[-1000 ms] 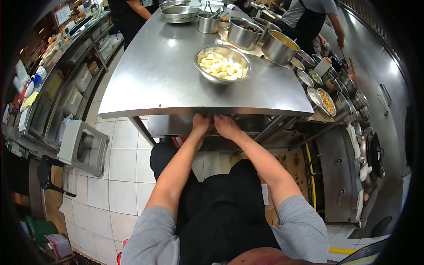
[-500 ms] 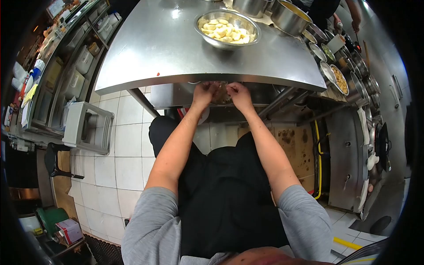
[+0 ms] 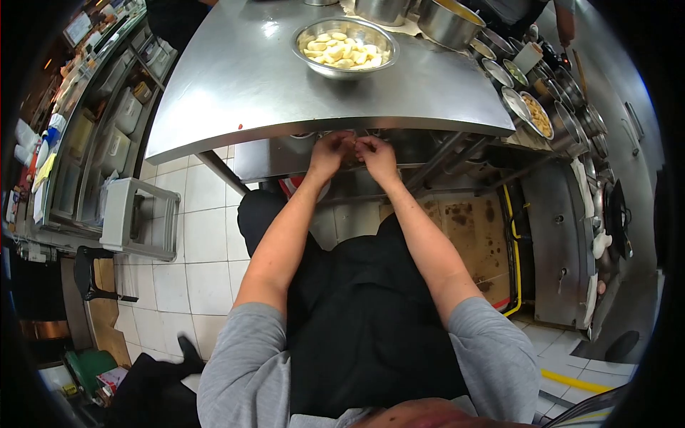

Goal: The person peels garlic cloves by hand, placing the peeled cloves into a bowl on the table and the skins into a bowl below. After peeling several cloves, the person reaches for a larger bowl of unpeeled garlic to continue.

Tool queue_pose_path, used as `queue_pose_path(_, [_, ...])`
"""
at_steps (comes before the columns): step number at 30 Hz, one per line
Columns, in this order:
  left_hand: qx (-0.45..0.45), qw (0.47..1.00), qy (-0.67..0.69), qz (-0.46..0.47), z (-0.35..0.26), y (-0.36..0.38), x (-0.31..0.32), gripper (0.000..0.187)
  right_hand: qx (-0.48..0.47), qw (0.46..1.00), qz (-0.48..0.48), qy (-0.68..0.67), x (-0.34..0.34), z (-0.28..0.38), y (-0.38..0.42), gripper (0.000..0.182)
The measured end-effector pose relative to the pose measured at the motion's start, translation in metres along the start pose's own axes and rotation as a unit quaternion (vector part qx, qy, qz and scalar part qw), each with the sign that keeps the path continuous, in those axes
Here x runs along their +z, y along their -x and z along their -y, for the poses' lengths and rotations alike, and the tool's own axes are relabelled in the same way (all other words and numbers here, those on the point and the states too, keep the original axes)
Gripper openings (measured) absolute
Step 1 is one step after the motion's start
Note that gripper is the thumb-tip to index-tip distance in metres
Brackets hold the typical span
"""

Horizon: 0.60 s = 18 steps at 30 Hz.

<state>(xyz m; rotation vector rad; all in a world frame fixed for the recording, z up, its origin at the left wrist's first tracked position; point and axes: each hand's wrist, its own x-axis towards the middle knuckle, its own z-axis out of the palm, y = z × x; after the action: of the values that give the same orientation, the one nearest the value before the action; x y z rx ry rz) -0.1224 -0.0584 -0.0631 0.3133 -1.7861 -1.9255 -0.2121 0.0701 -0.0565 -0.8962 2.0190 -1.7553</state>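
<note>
My left hand (image 3: pixel 330 155) and my right hand (image 3: pixel 377 157) meet just below the front edge of the steel table (image 3: pixel 207 93). Both have their fingers pinched together, nearly touching each other. Whatever lies between the fingertips is too small and dark to name. Behind the hands, the lower shelf (image 3: pixel 267 158) is partly hidden by the tabletop. Above them on the table stands a steel bowl (image 3: pixel 346 73) of pale yellow, peeled-looking pieces (image 3: pixel 342 53). A small red scrap (image 3: pixel 240 127) lies near the table's front edge.
Large pots (image 3: pixel 446 25) stand at the table's back right. Several bowls of ingredients (image 3: pixel 536 118) line the right side. A grey step stool (image 3: pixel 139 217) is on the tiles at left. A person in black (image 3: pixel 153 385) is at lower left; another person's arm (image 3: pixel 564 28) shows at upper right.
My hands have drawn closer together, fingertips now nearly meeting. The view has shifted slightly, so the bowl appears further left. People in black have appeared at lower left and upper left.
</note>
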Motion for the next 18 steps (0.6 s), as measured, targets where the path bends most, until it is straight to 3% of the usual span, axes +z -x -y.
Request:
queue_pose_path(2, [-0.039,0.999,-0.017,-0.031,0.002,-0.002,0.0,0.025,-0.028,0.998,-0.021,-0.043,0.003,0.001,-0.001,0.015])
queue_pose_path(5, [-0.015,0.994,-0.092,-0.05,0.0,-0.003,-0.003,0.021,-0.015,1.0,-0.011,-0.012,0.006,0.005,-0.003,0.014])
queue_pose_path(12, [-0.027,0.995,-0.032,-0.086,0.013,0.003,-0.003,0.024,0.016,0.997,-0.027,-0.076,0.022,-0.006,0.0,0.015])
queue_pose_path(14, [0.046,0.993,-0.062,-0.091,0.023,-0.002,-0.002,0.025,-0.009,0.998,-0.053,-0.033,0.023,-0.009,-0.003,0.016])
queue_pose_path(18, [0.037,0.978,-0.177,-0.103,-0.004,-0.007,0.004,0.025,-0.044,0.993,-0.093,0.054,0.018,-0.008,-0.012,0.015])
